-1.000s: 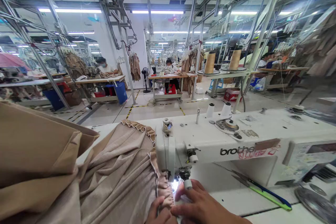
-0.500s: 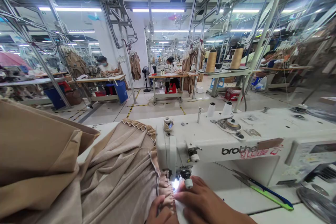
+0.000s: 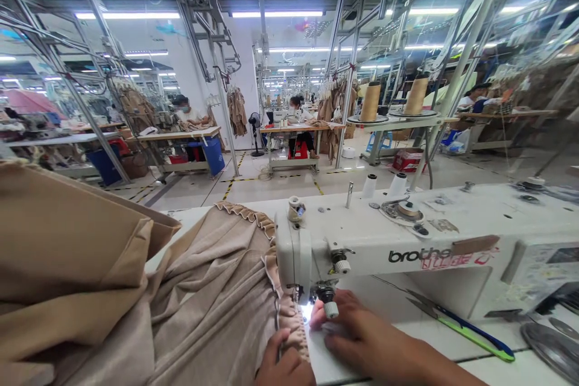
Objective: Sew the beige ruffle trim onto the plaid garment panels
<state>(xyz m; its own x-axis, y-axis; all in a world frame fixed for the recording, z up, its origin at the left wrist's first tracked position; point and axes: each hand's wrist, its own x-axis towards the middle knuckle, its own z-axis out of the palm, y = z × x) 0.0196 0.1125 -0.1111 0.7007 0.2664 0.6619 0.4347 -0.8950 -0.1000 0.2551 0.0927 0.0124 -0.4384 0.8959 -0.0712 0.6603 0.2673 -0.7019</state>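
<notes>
A beige garment piece with a gathered ruffle edge (image 3: 289, 313) runs under the needle area of a white sewing machine (image 3: 362, 217). My left hand (image 3: 286, 363) lies at the near end of the ruffle, its curled fingers gripping the fabric there. To the right of the lit needle, my right hand (image 3: 350, 329) rests low over the machine bed, thumb and fingers apart, with nothing clear between them. A tension knob partly hides its fingertips, and they are slightly blurred. Wide folds of plain beige cloth (image 3: 194, 307) spread left of the machine.
Scissors with blue and green handles (image 3: 474, 329) lie on the bed under the machine arm. Stiffer brown cloth (image 3: 67, 241) is heaped at the left. Two thread cones (image 3: 371, 102) stand on a rack behind. Co-workers sit at sewing tables across the aisle.
My right hand has come off the ruffle edge and shifted right, its thumb now apart from the fingers. The left hand stays on the ruffle. The view has shifted slightly.
</notes>
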